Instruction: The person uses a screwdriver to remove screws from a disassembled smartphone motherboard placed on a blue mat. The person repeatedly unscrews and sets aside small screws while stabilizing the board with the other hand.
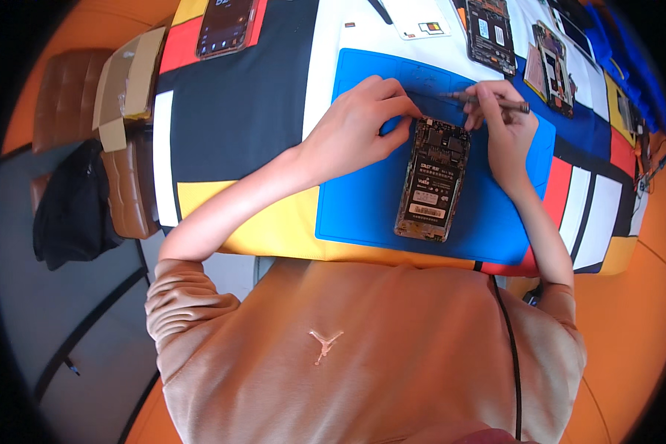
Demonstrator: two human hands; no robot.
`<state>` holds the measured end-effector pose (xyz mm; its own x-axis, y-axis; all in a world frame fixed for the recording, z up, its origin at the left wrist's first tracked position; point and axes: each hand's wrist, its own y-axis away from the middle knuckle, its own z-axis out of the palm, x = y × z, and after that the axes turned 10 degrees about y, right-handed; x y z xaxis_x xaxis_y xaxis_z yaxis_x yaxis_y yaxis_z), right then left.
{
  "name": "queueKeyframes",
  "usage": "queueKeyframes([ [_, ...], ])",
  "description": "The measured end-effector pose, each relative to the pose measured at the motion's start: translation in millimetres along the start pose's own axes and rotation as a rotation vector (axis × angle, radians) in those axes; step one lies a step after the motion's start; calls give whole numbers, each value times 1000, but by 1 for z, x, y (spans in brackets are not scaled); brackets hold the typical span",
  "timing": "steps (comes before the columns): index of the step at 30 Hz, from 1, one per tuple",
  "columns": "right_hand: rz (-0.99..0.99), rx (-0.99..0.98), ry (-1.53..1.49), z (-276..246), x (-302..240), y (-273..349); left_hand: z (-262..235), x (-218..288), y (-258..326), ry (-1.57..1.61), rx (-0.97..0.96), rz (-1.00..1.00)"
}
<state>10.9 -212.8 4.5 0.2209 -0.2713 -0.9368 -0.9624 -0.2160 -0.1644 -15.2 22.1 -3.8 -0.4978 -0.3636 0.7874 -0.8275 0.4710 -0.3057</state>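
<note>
An opened phone (435, 166) lies on the blue work mat (362, 200), its circuit board at the far end and a black labelled battery below it. My left hand (366, 122) reaches in from the left, with thumb and bent index finger closed at the phone's far left corner. Between the fingers of my right hand (505, 126) is a slim screwdriver (488, 101) with a dark brown handle. It lies nearly level above the mat, tip pointing left, just beyond the phone's far edge. The little finger side of that hand is near the phone's far right corner.
Another phone (227, 28) with a lit screen lies at the far left. More disassembled phones (490, 37) and phone parts (553, 70) are at the far right, beside a white card (420, 18). An open cardboard box (132, 78) stands on a brown chair (74, 96) left of the table.
</note>
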Motion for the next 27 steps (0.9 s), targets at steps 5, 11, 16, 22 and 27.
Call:
queueKeyframes([
  [5,8,41,19,-2,14,-1,-1,3,-3,-7,-5,3],
  [11,19,-4,-14,-7,19,-6,-2,4,-4,-16,-22,-10],
  [16,-21,-22,-17,-6,19,-6,-1,4,-5,4,-12,-6],
  [22,20,-35,38,-9,23,-7,0,2,-5,4,5,38],
  [27,12,-14,50,-11,26,-6,0,1,-4,1,5,35],
])
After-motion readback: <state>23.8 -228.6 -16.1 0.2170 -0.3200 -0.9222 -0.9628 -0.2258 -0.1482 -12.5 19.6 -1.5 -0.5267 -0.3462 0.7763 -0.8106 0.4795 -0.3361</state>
